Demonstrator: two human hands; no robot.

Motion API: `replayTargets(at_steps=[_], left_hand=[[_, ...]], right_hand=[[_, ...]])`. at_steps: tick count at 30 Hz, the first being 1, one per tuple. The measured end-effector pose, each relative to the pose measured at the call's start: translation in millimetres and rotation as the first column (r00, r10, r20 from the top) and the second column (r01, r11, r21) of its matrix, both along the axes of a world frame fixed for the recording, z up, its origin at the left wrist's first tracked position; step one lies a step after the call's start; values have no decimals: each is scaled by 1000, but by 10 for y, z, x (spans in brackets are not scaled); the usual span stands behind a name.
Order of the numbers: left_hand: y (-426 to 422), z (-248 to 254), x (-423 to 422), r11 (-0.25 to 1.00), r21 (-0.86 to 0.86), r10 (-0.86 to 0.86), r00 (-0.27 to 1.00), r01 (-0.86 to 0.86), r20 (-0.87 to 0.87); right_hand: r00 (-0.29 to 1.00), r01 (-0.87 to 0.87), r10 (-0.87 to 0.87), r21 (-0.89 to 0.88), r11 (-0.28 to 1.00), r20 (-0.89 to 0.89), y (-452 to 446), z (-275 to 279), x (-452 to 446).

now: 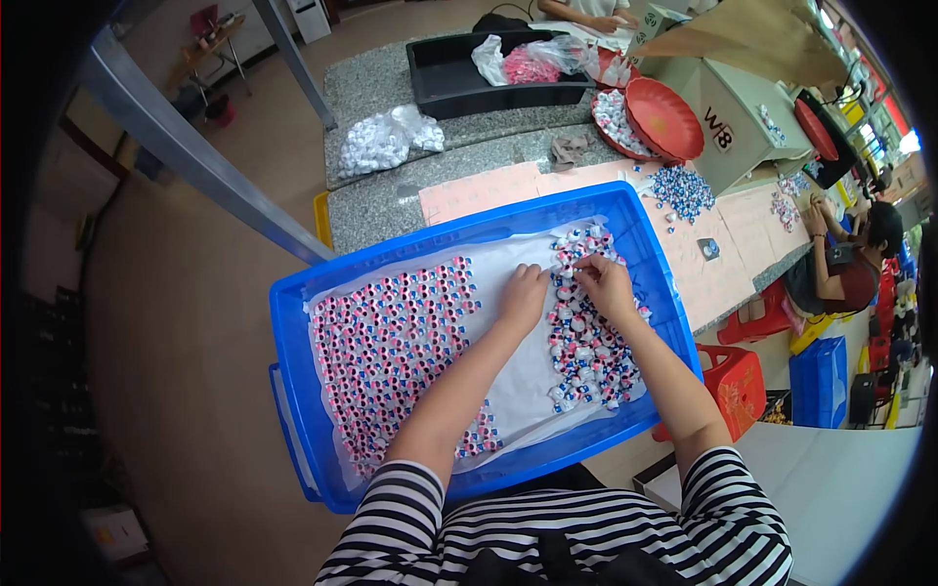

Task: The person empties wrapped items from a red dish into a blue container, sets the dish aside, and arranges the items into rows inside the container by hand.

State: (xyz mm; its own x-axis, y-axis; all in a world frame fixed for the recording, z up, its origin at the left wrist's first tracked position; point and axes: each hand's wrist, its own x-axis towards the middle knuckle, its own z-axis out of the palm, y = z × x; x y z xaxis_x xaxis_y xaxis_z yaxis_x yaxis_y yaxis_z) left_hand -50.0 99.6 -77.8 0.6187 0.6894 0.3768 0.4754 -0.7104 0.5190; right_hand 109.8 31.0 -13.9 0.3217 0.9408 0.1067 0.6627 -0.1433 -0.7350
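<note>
A blue plastic tub (640, 210) lined with white paper (508, 391) lies in front of me. Small white, pink and blue painted pieces (391, 342) stand in close rows on its left side. Along the right side is a loose heap of similar pieces (586, 361). My right hand (608, 288) is at the upper part of this heap, thumb and fingers pinched on a small painted piece. Over the bare paper between the two groups, my left hand (528, 291) has its fingers curled closed; what they hold, if anything, is hidden.
Behind the tub, a stone-topped table (376, 210) bears a black tray (440, 93), a bag of white pieces (386, 142), red bowls (664, 117) and a pile of blue pieces (682, 193). Red stools (733, 386) and a seated co-worker (850, 264) are at right. A metal post (195, 146) rises at left.
</note>
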Motion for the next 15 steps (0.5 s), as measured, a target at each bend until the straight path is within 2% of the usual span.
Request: replayTargets(at_steps=[5, 8, 10, 12, 14, 15], left_hand=[[-87, 65, -47, 999, -24, -35, 985, 32, -167], [-296, 151, -304, 994, -106, -28, 987, 11, -156], [-483, 211, -555, 989, -150, -24, 987, 0, -158], [-634, 275, -799, 954, -299, 34, 999, -26, 23], [-762, 273, -1015, 936, -351, 45, 998, -28, 43], [-813, 270, -1106, 915, -401, 59, 996, -27, 68]], right_hand=[[999, 2, -2, 8, 1000, -53, -52, 45, -64], [997, -12, 13, 4, 1000, -73, -101, 37, -134], [992, -107, 107, 6, 994, -73, -96, -53, -292], [985, -155, 156, 11, 988, -76, -67, -145, -478], [954, -295, 294, -3, 956, -51, -36, -265, -705], [954, -297, 296, -3, 955, -56, -5, -322, -797]])
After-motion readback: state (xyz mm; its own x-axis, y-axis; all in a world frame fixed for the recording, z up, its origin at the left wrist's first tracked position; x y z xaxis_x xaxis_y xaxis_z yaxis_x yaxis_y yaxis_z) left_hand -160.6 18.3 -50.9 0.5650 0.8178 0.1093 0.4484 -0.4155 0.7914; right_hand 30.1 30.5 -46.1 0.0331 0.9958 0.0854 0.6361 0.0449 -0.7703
